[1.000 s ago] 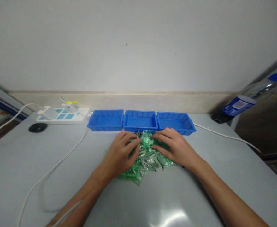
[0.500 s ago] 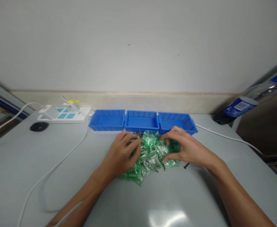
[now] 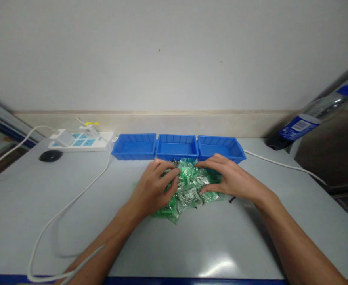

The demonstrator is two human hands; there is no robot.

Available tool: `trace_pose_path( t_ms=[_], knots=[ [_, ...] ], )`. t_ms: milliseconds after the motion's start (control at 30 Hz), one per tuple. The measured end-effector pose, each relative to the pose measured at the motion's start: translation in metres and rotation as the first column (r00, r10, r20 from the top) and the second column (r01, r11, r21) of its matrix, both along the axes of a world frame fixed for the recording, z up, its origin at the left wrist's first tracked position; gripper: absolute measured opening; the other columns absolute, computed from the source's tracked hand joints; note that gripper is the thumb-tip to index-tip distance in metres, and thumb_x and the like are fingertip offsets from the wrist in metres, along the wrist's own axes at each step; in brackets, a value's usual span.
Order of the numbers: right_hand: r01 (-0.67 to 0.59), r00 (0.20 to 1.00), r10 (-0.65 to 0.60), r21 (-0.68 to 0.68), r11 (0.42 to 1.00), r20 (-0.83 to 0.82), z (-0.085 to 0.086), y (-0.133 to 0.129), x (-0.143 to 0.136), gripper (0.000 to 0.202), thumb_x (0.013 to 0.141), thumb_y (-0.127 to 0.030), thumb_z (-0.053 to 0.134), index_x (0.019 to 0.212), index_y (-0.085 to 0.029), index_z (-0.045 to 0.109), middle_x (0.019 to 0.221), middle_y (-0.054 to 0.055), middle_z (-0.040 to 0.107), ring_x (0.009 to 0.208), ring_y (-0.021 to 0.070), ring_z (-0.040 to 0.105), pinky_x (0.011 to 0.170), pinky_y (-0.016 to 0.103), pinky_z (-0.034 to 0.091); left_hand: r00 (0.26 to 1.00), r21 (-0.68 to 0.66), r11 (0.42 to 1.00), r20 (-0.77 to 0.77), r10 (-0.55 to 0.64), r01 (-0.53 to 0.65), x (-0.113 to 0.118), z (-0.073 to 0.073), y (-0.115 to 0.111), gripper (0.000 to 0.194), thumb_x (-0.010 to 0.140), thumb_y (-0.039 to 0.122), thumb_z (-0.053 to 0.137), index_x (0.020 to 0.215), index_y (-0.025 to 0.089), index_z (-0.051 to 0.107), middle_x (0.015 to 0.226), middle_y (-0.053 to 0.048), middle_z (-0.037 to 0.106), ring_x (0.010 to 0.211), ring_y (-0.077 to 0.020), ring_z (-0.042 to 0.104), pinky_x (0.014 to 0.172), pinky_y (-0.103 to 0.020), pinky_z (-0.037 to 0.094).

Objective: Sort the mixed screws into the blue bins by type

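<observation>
Green packets (image 3: 188, 194), heaped on bench (image 3: 168, 253) before blue bins (image 3: 176, 155) | left hand (image 3: 153, 186) at heap's left, grip unclear | right hand (image 3: 229, 174) over heap's right, grip unclosed | risk: sideways sweep could scatter loose black screw (image 3: 232, 200)

The bins (image 3: 176, 145) are blue, the bags (image 3: 189, 196) before them green-tinted, the power strip (image 3: 81, 148) to their left white with blue squares (image 3: 88, 142)

The right hand (image 3: 236, 178) has spread wider, revealing 1 dark screw (image 3: 232, 200).
</observation>
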State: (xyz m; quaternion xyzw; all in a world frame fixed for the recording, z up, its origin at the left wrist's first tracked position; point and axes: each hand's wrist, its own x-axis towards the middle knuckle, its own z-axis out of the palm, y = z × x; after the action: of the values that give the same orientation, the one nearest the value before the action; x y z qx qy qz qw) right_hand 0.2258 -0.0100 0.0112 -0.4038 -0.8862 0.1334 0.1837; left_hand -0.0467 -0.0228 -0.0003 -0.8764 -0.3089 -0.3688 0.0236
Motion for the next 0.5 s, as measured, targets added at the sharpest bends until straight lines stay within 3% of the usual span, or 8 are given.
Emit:
trace_pose_path(
  t_ms=[133, 300, 367, 500],
  knots=[
    [0.005, 0.998, -0.008, -0.049, 0.999, -0.058, 0.002, 0.000, -0.003, 0.052, 0.079, -0.046, 0.080, 0.124, -0.023, 0.066, 0.110, 0.009, 0.068, 0.105, 0.0266, 0.061, 0.091, 0.040, 0.050, 1.000, 0.009, 1.000, -0.004, -0.009, 0.009, 0.001, 0.000, 0.000, 0.020, 0.091, 0.009, 0.060, 0.109, 0.014, 0.065, 0.102, -0.011, 0.066, 0.096, -0.0241, 0.058, 0.087, -0.043, 0.053],
    [0.063, 0.957, -0.102, -0.149, 0.987, -0.270, 0.004, 0.000, -0.007, 0.035, 0.081, -0.042, 0.080, 0.109, -0.024, 0.071, 0.089, 0.003, 0.069, 0.075, 0.0181, 0.060, 0.069, 0.032, 0.049, 0.999, 0.023, 0.999, 0.018, -0.031, 0.030, 0.002, 0.000, 0.000, 0.021, 0.091, 0.008, 0.060, 0.110, 0.014, 0.064, 0.102, -0.011, 0.067, 0.095, -0.0237, 0.059, 0.085, -0.043, 0.052],
    [0.081, 0.897, -0.173, -0.233, 0.969, -0.406, 0.005, -0.001, -0.010, 0.038, 0.076, -0.043, 0.084, 0.106, -0.023, 0.070, 0.078, -0.001, 0.063, 0.062, 0.0138, 0.053, 0.057, 0.028, 0.045, 0.997, 0.000, 0.999, 0.053, -0.049, 0.049, 0.003, 0.002, -0.002, 0.022, 0.090, 0.008, 0.059, 0.111, 0.014, 0.064, 0.101, -0.010, 0.067, 0.094, -0.0228, 0.060, 0.085, -0.041, 0.052],
    [0.042, 0.693, -0.303, -0.383, 0.923, -0.654, 0.006, -0.007, -0.024, 0.039, 0.067, -0.036, 0.090, 0.096, -0.021, 0.068, 0.073, -0.004, 0.057, 0.048, 0.0072, 0.045, 0.043, 0.023, 0.037, 0.979, -0.152, 0.985, 0.199, -0.046, 0.077, 0.004, 0.007, -0.007, 0.020, 0.091, 0.009, 0.060, 0.109, 0.016, 0.062, 0.096, -0.007, 0.068, 0.088, -0.0182, 0.062, 0.081, -0.035, 0.053]
  ],
)
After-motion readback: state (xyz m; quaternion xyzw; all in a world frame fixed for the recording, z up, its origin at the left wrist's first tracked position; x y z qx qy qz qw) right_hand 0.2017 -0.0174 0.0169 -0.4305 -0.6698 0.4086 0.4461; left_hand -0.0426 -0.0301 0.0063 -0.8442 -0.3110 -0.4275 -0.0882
